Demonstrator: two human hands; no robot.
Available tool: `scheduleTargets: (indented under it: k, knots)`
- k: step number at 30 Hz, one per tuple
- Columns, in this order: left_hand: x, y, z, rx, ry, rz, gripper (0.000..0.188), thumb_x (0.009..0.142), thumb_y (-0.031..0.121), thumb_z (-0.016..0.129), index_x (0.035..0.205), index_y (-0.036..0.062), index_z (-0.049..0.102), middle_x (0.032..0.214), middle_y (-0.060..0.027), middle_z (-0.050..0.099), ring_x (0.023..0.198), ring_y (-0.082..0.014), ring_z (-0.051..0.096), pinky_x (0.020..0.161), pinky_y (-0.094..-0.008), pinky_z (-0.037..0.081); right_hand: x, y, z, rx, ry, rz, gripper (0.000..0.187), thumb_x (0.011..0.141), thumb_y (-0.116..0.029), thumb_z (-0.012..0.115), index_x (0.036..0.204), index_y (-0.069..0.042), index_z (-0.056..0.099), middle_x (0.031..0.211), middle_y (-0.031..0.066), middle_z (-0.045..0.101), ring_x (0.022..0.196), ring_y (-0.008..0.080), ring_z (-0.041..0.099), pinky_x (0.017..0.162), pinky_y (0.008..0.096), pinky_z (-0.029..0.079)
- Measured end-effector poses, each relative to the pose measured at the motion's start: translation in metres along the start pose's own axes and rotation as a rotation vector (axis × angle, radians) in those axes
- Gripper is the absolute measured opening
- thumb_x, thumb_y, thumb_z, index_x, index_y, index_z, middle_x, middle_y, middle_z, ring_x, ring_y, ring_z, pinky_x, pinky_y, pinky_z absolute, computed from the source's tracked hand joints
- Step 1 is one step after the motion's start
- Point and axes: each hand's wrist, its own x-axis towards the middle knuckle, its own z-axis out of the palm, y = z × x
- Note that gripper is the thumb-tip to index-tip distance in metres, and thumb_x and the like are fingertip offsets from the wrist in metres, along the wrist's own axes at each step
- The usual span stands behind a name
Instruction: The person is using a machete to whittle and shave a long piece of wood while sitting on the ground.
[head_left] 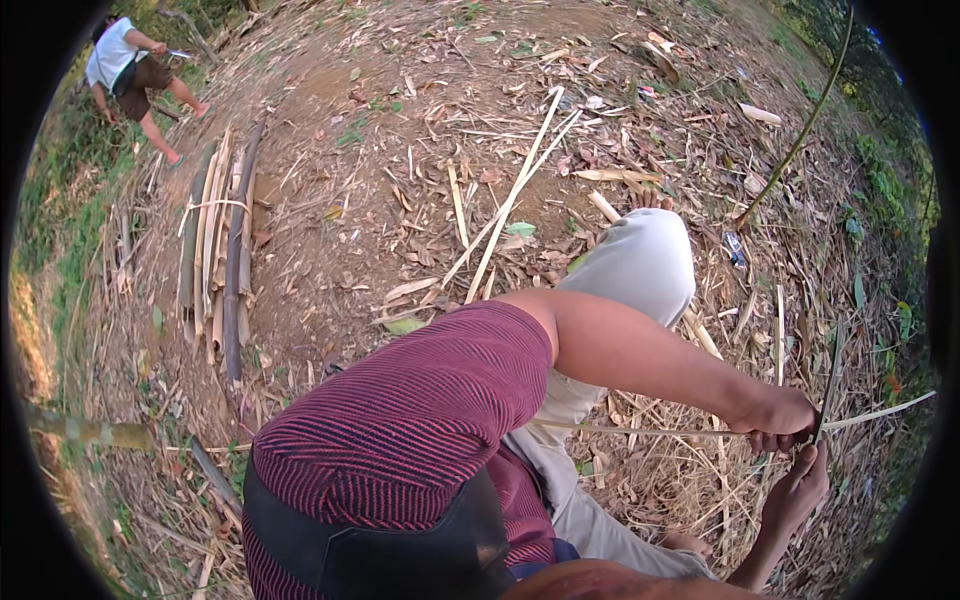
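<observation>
At the far right, both hands meet on a long, thin bamboo strip (650, 431). My left hand (775, 414) is closed around the strip, its bare forearm reaching across my bent knee. Just below it, my right hand (796, 492) is closed, thumb and fingers together at the lower end of a dark knife (833, 375). The knife's blade points up and away, crossing the strip beside my left knuckles. Past the blade, the pale end of the strip sticks out to the right. The knife's handle is mostly hidden by the fingers.
A tied bundle of bamboo poles (217, 235) lies at left. Pale split strips (512, 205) cross on the leaf-strewn ground (330, 130) ahead. A thin green stem (805, 120) leans at upper right. Another person (130, 75) stands at far left. My trousered knee (645, 260) is raised.
</observation>
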Motion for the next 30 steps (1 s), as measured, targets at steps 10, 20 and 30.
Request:
scheduleTargets:
  k: [10,20,30]
  knots:
    - [0.004,-0.004,0.0,-0.011,0.085,-0.029,0.028,0.094,0.017,0.044,0.066,0.014,0.044,0.052,0.0046,0.031,0.039,-0.008,0.026,0.038,-0.0272,0.018,-0.002,0.013,0.0,-0.017,-0.105,0.086,0.052,0.104,-0.037,0.038,0.119,0.009,0.057,0.094,0.0263,0.064,0.083,0.0417,0.061,0.072,0.046,0.044]
    - [0.018,-0.041,0.008,0.564,0.123,0.465,0.011,0.087,0.002,0.047,0.096,-0.0047,0.049,0.076,-0.0195,0.061,0.072,-0.036,0.062,0.065,-0.045,0.048,-0.003,-0.006,0.0,-0.072,-0.001,-0.088,0.049,0.104,-0.035,0.035,0.115,0.006,0.059,0.085,0.0256,0.063,0.076,0.0442,0.057,0.068,0.0483,0.04]
    - [-0.003,-0.028,0.014,0.82,0.232,0.668,0.016,0.076,-0.005,0.049,0.091,-0.0096,0.054,0.078,-0.0277,0.061,0.075,-0.0403,0.063,0.067,-0.0452,0.05,0.008,0.026,0.003,-0.299,0.16,-0.197,0.073,0.097,-0.062,0.038,0.106,0.008,0.057,0.077,0.0245,0.056,0.07,0.0466,0.054,0.062,0.0502,0.04]
